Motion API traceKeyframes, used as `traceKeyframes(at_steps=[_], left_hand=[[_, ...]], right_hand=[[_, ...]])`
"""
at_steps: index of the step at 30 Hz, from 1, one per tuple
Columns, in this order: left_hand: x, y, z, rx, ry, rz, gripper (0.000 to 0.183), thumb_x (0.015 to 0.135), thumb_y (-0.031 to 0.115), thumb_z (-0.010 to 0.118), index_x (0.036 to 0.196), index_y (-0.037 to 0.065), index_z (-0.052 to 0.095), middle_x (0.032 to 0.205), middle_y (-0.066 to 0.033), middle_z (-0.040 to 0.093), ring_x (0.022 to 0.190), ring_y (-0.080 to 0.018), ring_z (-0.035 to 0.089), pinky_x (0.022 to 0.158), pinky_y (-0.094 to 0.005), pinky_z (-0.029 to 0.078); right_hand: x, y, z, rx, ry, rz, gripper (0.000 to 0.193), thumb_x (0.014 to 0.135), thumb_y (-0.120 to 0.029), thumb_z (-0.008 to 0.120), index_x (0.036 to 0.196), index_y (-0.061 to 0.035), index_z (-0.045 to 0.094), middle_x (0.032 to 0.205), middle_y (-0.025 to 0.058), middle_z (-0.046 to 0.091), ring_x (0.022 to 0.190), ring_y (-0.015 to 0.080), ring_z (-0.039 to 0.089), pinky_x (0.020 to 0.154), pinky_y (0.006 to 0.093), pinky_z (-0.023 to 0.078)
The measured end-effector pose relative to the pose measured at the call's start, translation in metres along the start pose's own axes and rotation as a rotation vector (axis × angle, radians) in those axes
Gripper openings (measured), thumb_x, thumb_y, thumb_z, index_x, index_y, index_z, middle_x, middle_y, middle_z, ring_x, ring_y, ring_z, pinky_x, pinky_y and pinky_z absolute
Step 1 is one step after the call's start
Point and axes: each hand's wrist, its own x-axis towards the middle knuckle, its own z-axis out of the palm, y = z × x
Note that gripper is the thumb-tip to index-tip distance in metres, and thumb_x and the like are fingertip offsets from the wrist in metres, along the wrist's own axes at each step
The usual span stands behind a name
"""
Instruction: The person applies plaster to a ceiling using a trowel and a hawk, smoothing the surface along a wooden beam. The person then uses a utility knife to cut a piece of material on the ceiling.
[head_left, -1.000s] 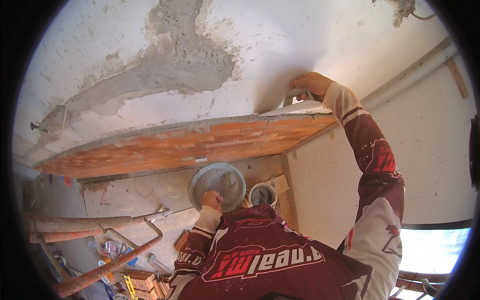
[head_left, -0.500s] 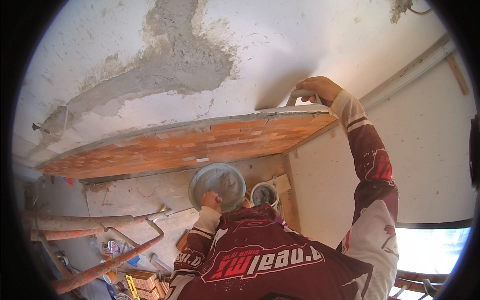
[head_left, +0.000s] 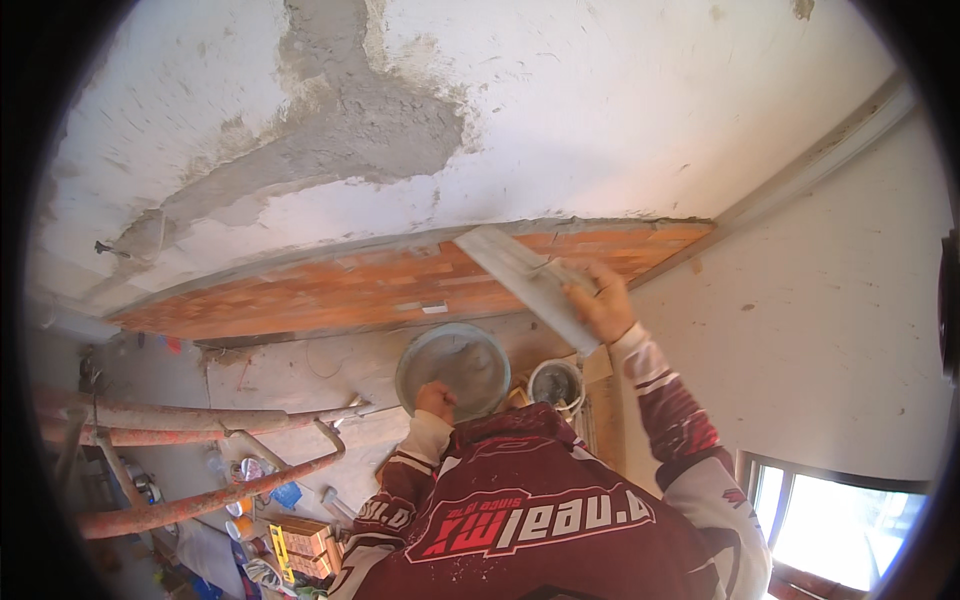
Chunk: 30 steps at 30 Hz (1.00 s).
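Observation:
My right hand (head_left: 603,304) is closed around the handle of a long rectangular plastering trowel (head_left: 520,277). The trowel is held slanted in front of the brick section (head_left: 390,283), with its flat metal blade off the wall. Low in front of my chest, my left hand (head_left: 436,401) grips the near rim of a round blue-grey basin (head_left: 403,368) containing wet grey mortar (head_left: 462,365). Above the bricks is the white plastered wall (head_left: 560,120), with a rough grey mortar patch (head_left: 370,130) running across its left part.
Rusty scaffold tubes (head_left: 210,508) cross at the lower left. A white bucket (head_left: 580,378) stands right of the basin. Far below lie stacked bricks (head_left: 305,545) with a yellow level (head_left: 281,553). The side wall (head_left: 790,330) has a bright window (head_left: 830,520) at lower right.
My right hand has brought the trowel off the white wall, down and left toward the basin, turning its blade aslant. My left hand keeps hold of the basin's rim.

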Motion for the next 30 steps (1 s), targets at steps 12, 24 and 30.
traceKeyframes(at_steps=[12, 24, 30], left_hand=[[0.014, -0.037, -0.066, 0.270, -0.084, 0.219, 0.017, 0.062, -0.013, 0.048, 0.073, 0.000, 0.052, 0.065, -0.0109, 0.045, 0.064, -0.0230, 0.052, 0.057, -0.0342, 0.044], [-0.028, -0.014, -0.013, -0.012, 0.016, -0.017, 0.004, 0.072, 0.002, 0.048, 0.069, 0.003, 0.046, 0.065, -0.0081, 0.042, 0.058, -0.0224, 0.044, 0.053, -0.0364, 0.040], [-0.022, -0.019, -0.013, -0.028, 0.011, -0.024, 0.004, 0.072, 0.002, 0.048, 0.070, 0.004, 0.045, 0.066, -0.0078, 0.043, 0.058, -0.0231, 0.044, 0.054, -0.0364, 0.040]], right_hand=[[0.013, 0.031, 0.115, 0.239, -0.010, -0.035, 0.032, 0.077, -0.015, 0.058, 0.106, -0.0026, 0.057, 0.099, 0.0144, 0.062, 0.090, 0.0201, 0.060, 0.079, 0.0297, 0.045], [0.006, 0.035, 0.091, 0.160, 0.141, -0.126, 0.032, 0.076, -0.017, 0.059, 0.105, -0.0027, 0.059, 0.097, 0.0151, 0.063, 0.088, 0.0216, 0.061, 0.077, 0.0301, 0.047], [-0.002, 0.042, 0.073, 0.140, 0.034, -0.042, 0.030, 0.076, -0.015, 0.059, 0.104, -0.0034, 0.060, 0.096, 0.0142, 0.063, 0.087, 0.0213, 0.062, 0.077, 0.0298, 0.047]])
